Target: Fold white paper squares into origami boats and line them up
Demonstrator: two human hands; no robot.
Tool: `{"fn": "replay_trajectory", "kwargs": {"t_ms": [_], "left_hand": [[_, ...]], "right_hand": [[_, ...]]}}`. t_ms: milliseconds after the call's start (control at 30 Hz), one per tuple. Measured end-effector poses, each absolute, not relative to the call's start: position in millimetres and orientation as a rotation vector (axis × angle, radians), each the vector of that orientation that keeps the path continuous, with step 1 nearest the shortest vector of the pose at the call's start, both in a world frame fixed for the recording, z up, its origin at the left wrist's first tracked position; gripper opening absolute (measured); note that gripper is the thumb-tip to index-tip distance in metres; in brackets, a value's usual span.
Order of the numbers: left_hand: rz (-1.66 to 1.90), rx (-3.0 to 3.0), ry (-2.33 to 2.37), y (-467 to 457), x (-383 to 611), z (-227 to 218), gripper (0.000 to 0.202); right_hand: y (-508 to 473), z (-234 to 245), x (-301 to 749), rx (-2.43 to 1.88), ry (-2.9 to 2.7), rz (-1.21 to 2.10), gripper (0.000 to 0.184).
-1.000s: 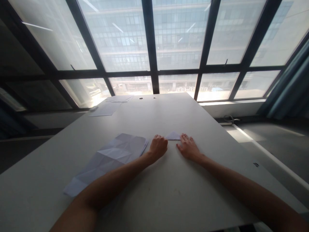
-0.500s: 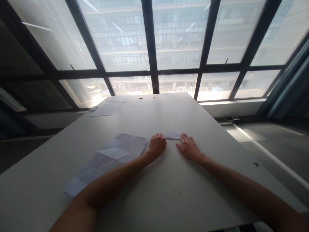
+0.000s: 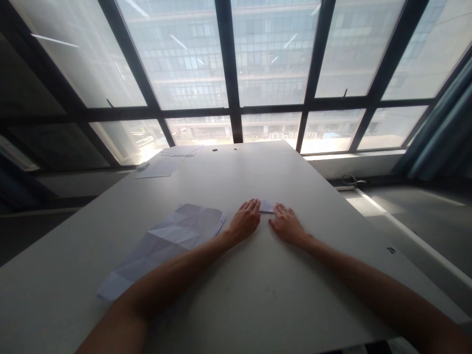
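A small folded piece of white paper lies flat on the white table, partly hidden by my hands. My left hand rests on its left end, the fingers stretched out flat and pointing away from me. On the right end lies my right hand, palm down, with its fingers extended and the thumb apart. Only the middle of the folded paper shows between the two hands. To the left of my left forearm is a larger stack of creased white paper sheets, partly covered by that arm.
More flat white sheets lie at the table's far left corner. A small dark mark is near the right edge. Two small holes sit by the far edge, below large windows. A blue curtain hangs at the right.
My left hand has moved slightly right and forward onto the folded paper, its curled fingers now straightened flat. The right hand stays in the same place.
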State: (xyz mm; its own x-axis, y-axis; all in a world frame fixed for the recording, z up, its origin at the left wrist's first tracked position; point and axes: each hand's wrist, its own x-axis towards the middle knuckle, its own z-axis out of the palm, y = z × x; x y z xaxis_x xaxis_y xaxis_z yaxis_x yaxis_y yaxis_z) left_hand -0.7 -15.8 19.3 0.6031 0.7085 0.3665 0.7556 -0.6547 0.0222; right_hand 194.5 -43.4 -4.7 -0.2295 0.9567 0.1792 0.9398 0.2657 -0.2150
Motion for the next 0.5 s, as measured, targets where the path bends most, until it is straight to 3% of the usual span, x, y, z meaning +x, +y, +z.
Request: {"fn": "replay_trajectory", "kwargs": {"t_ms": [500], "left_hand": [[-0.422, -2.931, -1.281, 1.4, -7.9, 3.7, 0.049]], "right_hand": [[-43.7, 1.3, 196.8, -1.492, -2.414, 0.181, 0.057]]}}
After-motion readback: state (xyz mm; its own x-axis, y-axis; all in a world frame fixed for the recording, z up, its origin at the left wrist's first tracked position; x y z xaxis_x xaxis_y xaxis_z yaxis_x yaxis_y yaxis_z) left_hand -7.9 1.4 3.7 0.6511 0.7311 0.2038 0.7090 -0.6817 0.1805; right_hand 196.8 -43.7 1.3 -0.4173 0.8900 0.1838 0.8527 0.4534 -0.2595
